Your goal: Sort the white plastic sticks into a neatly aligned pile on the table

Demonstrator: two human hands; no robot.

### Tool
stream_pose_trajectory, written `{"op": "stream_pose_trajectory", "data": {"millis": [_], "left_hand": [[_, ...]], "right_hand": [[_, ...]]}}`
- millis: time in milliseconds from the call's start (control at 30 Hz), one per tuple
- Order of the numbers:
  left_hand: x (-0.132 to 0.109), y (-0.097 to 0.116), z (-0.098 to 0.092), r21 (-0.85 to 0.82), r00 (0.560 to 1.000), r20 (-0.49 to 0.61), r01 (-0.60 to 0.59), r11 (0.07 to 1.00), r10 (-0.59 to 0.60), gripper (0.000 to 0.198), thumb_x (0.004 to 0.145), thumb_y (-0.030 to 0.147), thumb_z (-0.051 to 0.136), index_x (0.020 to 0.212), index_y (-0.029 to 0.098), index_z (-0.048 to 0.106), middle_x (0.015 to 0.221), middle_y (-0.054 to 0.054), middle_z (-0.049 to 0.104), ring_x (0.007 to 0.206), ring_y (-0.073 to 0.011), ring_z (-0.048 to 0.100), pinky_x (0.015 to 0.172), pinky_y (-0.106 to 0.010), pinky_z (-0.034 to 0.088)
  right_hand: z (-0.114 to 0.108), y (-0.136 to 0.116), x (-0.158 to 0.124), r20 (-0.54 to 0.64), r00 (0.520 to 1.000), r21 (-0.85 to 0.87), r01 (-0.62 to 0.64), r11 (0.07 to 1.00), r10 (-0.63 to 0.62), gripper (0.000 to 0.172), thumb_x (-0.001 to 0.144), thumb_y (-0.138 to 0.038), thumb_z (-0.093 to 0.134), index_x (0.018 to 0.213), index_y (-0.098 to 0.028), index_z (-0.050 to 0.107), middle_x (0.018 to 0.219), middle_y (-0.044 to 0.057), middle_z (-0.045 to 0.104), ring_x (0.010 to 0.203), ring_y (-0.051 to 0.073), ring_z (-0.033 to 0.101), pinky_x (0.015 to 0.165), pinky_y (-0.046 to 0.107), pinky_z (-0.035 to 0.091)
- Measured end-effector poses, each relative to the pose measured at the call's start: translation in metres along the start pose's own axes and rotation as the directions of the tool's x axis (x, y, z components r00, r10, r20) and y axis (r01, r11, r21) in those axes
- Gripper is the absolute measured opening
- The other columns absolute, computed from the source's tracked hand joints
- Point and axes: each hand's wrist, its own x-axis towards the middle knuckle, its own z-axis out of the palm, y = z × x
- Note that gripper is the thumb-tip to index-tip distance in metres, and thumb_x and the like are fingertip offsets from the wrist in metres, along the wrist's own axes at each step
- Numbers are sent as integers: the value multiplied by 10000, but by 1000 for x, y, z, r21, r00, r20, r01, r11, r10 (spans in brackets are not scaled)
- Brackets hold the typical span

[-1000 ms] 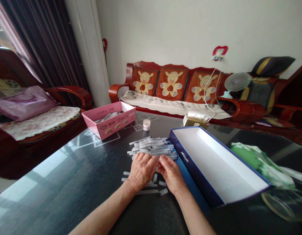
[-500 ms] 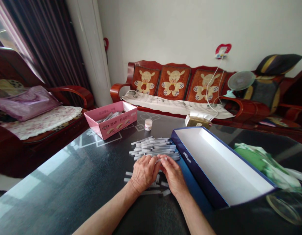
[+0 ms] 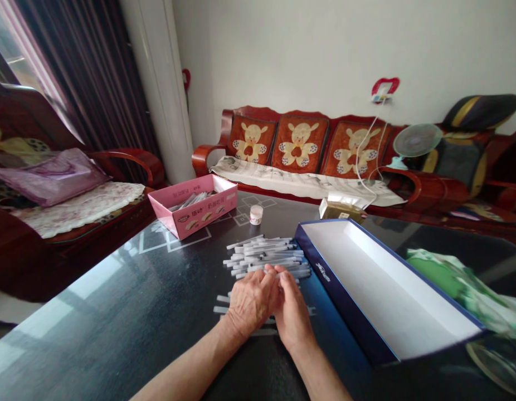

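Note:
My left hand [image 3: 253, 298] and my right hand [image 3: 293, 309] meet over the dark tabletop, fingers bent and pressed together. Whatever lies between their fingertips is mostly hidden; only a small pale bit shows. Just beyond them is a pile of slim frosted-white pens [image 3: 262, 252], some with dark tips, lying roughly side by side. A few more loose pale pieces [image 3: 222, 309] lie under and beside my left hand, partly covered by it. To the right of my hands stands an open blue box [image 3: 354, 312] with a white inside.
A pink box [image 3: 193, 214] with more pale sticks in it stands at the back left. Near it is a small white jar [image 3: 256, 215]. A tissue pack [image 3: 341, 209] sits behind the blue box, and a green-and-white cloth or bag [image 3: 458, 278] lies at the right.
My hands have drawn closer together, the right one turning inward, so the pale piece between the fingertips is now largely covered. The view has shifted slightly.

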Motion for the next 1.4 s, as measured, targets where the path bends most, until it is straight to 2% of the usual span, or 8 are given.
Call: {"op": "stream_pose_trajectory", "data": {"millis": [100,333,600,833,1000,1200,1300,1400], "left_hand": [[0,9,-3,-21,998,53,31,999,-30,193,936,268,384,949,232,574,777,-9,618,657,-153,584,561,-240,402],[-1,21,-5,-72,991,134,23,997,-13,215,941,264,375,954,220,585,710,-18,626,595,-167,589,507,-237,385],[0,23,-9,-101,990,143,11,995,3,180,923,204,397,929,202,577,772,-33,649,592,-160,606,506,-240,381],[1,25,-10,-63,968,251,33,997,-17,219,937,221,361,1037,218,556,853,-38,658,663,-199,651,521,-263,443],[2,24,-11,-74,957,290,43,996,-20,208,943,242,363,1073,219,524,881,-32,656,681,-165,654,557,-232,475],[-2,19,2,-121,985,163,67,990,-47,206,948,222,344,1121,171,443,904,-54,660,730,-165,656,607,-254,512],[-4,18,9,-156,995,78,76,985,-64,134,949,224,352,1014,175,458,839,-42,661,711,-154,651,617,-242,510],[-3,18,11,-163,998,19,56,985,-53,120,948,229,358,968,180,465,808,-38,652,710,-154,645,624,-243,508]], "right_hand": [[3,6,-5,-64,998,1,24,1000,-24,361,775,-509,618,1007,-233,632,1095,36,700,1089,217,608,969,386,445],[3,8,-12,-189,959,-254,159,954,-210,437,827,-534,511,1066,-194,645,1145,74,674,1114,220,591,983,369,431],[7,-1,-16,-229,952,-349,115,930,-204,350,834,-518,489,871,-217,663,930,48,731,902,216,670,822,326,505],[11,-10,-19,-246,930,-460,135,877,-273,305,862,-466,461,772,-232,635,818,31,729,806,212,672,779,327,496],[11,-12,-19,-233,933,-443,149,884,-274,297,866,-482,465,776,-243,618,805,21,724,788,208,669,755,319,495],[7,-10,-15,-159,948,-443,182,878,-277,325,813,-544,545,858,-239,646,890,13,724,875,204,660,805,303,494],[2,-2,-8,-159,963,-324,159,932,-219,383,779,-560,589,910,-207,662,926,34,729,907,223,664,824,337,503],[-2,6,-1,-172,976,-170,102,980,-131,372,755,-534,634,878,-186,683,867,37,737,851,224,679,783,348,523]]}}
